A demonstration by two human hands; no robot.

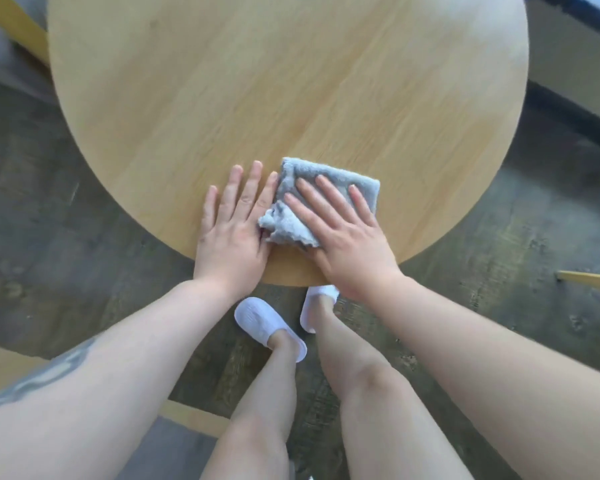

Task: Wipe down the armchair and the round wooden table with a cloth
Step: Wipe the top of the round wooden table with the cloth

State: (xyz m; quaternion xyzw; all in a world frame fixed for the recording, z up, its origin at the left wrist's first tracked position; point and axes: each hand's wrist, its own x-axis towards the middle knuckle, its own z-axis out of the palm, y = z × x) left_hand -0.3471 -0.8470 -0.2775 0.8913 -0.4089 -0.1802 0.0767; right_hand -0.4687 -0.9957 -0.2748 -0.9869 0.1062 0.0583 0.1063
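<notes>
The round wooden table [291, 81] fills the upper middle of the head view, its near edge just in front of my legs. A folded grey cloth [329, 180] lies near that edge. My right hand [343, 237] presses flat on the cloth with fingers spread. Just left of it, my left hand [234, 230] lies flat on the bare wood, its forefinger touching the cloth's left edge. Only a yellow wooden piece and a grey surface [11, 26] show at the top left; I cannot tell whether they belong to the armchair.
Dark worn floor [66, 220] surrounds the table. My feet in white slippers [267, 323] stand under the near edge. A yellow wooden bar [589, 279] pokes in at the right, and more yellow wood [187, 417] lies behind my legs at the bottom left.
</notes>
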